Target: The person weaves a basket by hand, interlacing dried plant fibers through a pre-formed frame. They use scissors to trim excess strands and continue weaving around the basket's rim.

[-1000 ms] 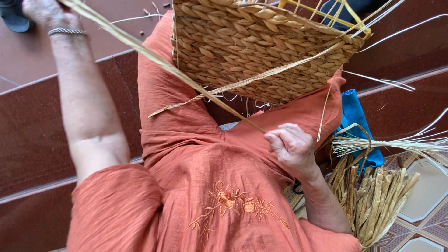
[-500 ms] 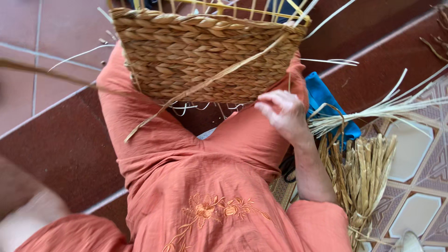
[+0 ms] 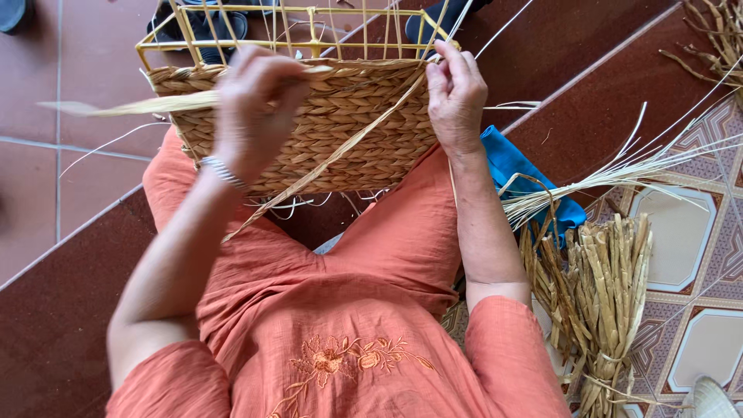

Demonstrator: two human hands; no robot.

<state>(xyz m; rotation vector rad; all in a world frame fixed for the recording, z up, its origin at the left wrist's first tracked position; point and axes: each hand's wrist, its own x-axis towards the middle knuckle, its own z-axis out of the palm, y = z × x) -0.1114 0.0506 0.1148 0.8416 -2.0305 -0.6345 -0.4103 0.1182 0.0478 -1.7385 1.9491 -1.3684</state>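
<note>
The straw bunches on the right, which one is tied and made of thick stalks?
The lower bundle beside the right forearm: thick, tied stalks. The upper bunch is thin, loose, fanned strands.

The single head-worn camera looks steeply down from just above the seated person's chest, close enough that the orange-clothed lap (image 3: 340,310) fills the near half of the frame. It faces forward over the knees to the half-woven basket (image 3: 309,124) on its yellow wire frame at the far edge (only one view, so nothing overlaps), with the tiled floor (image 3: 681,255) and a reed bundle (image 3: 604,302) at right.
</note>
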